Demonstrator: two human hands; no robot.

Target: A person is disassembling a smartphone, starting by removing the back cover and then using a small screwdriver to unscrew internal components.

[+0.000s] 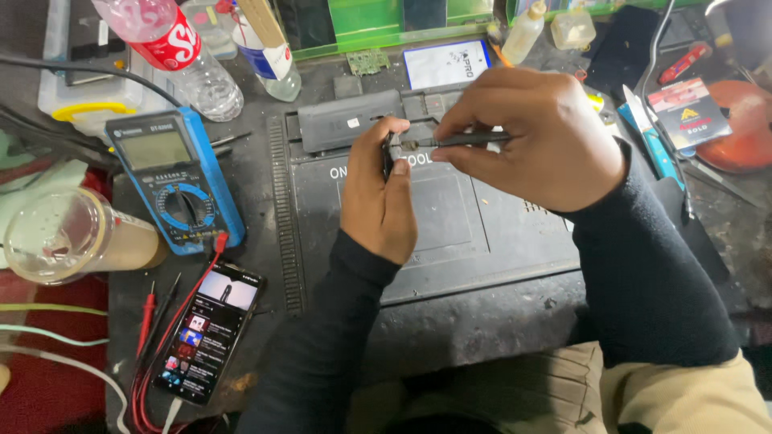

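Cluttered repair bench, dark work mat point(450, 233) at centre. Your left hand point(382, 197) pinches a small dark part point(389, 153) upright; your right hand point(531, 137) grips a thin black tool point(470, 139), tip touching it. Fine work in hand; steadiness needed.

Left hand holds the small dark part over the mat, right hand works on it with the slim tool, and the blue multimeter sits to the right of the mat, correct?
Not quite: the head view shows the blue multimeter left of the mat. The left hand does hold the small dark part, and the right hand holds the slim tool.
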